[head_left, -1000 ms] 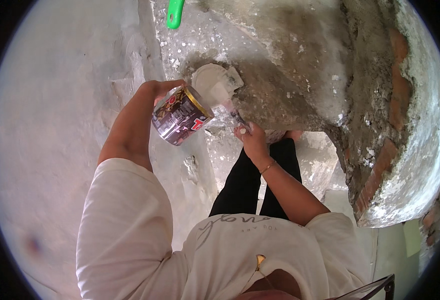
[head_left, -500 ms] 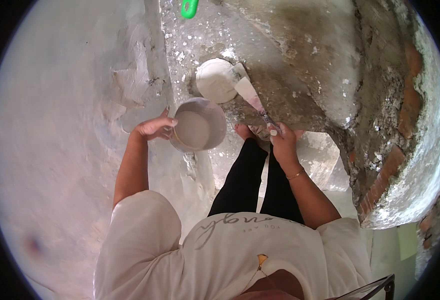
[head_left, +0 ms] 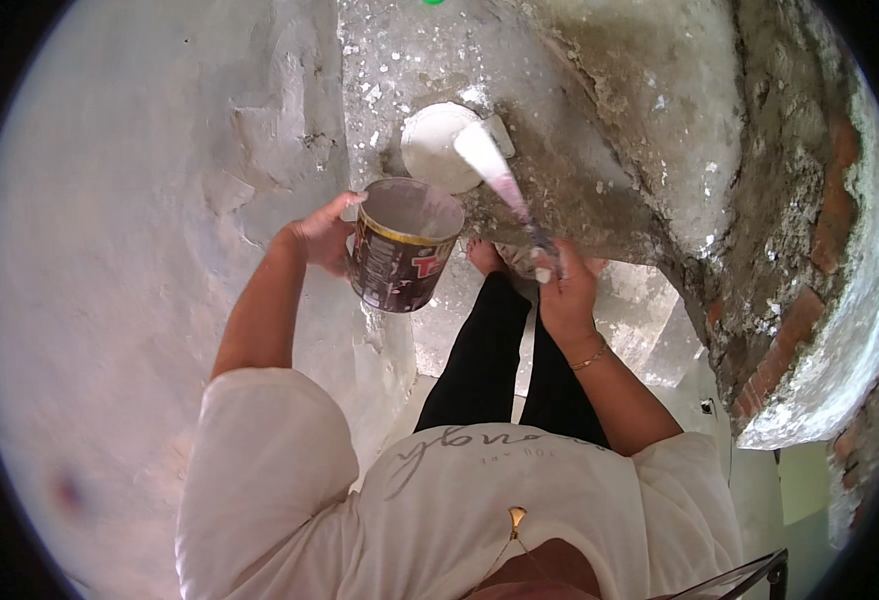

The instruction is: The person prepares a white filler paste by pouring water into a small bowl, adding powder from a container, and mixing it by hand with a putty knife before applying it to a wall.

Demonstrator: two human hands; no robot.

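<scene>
My left hand [head_left: 328, 232] grips a dark paint bucket [head_left: 405, 270] by its left side, thumb over the rim. The bucket is tilted so its labelled outside faces me; its inner wall is coated whitish, and its bottom is out of sight. In my right hand [head_left: 566, 285] is a putty knife [head_left: 505, 185] held by its handle, its broad blade covered in white and pointing up and to the left. Beyond the bucket lies a round white lid [head_left: 440, 148], partly behind the blade. A small pale flat piece [head_left: 501, 134] shows beside the blade's tip.
A pale, patched plaster wall [head_left: 110, 250] rises on my left. The lid rests on a rough grey ledge [head_left: 580, 100] with white specks. Broken masonry with exposed bricks [head_left: 785, 345] stands at the right. A green object [head_left: 433, 2] just shows at the top edge.
My left hand has tipped the bucket, so its outside now shows instead of the white contents. The putty knife's blade has shifted slightly up and left. The green object has moved mostly out of view.
</scene>
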